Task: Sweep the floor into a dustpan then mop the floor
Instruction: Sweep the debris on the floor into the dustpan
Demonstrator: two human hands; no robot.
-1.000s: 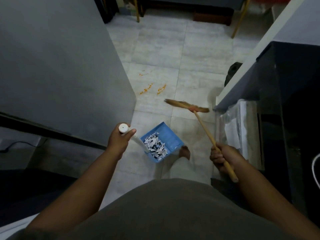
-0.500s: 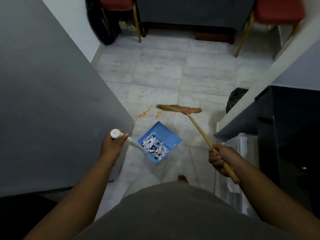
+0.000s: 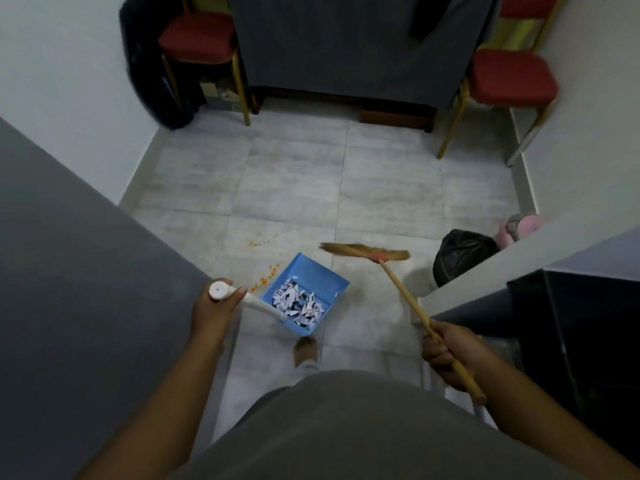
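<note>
My left hand point(image 3: 214, 312) grips the white handle point(image 3: 242, 299) of a blue dustpan point(image 3: 311, 282). Several torn paper scraps point(image 3: 298, 303) lie in the pan. My right hand point(image 3: 446, 351) holds the wooden stick of a broom point(image 3: 401, 289), whose straw head point(image 3: 363, 251) hovers just past the pan's far right edge. Orange crumbs point(image 3: 265, 277) are scattered on the grey tiled floor point(image 3: 294, 188) at the pan's left edge, with a few more farther off.
A grey wall point(image 3: 69, 271) stands close on my left and a dark cabinet point(image 3: 571, 306) on my right. A black bag point(image 3: 462, 251) lies by the cabinet corner. Two red chairs point(image 3: 199, 39) point(image 3: 512, 77) flank a dark draped table point(image 3: 346, 46) at the back. My bare foot point(image 3: 305, 348) is under the pan.
I have stepped forward and the view has tilted up, showing more of the room. The dustpan and broom have moved ahead, and the pan now reaches the orange crumbs.
</note>
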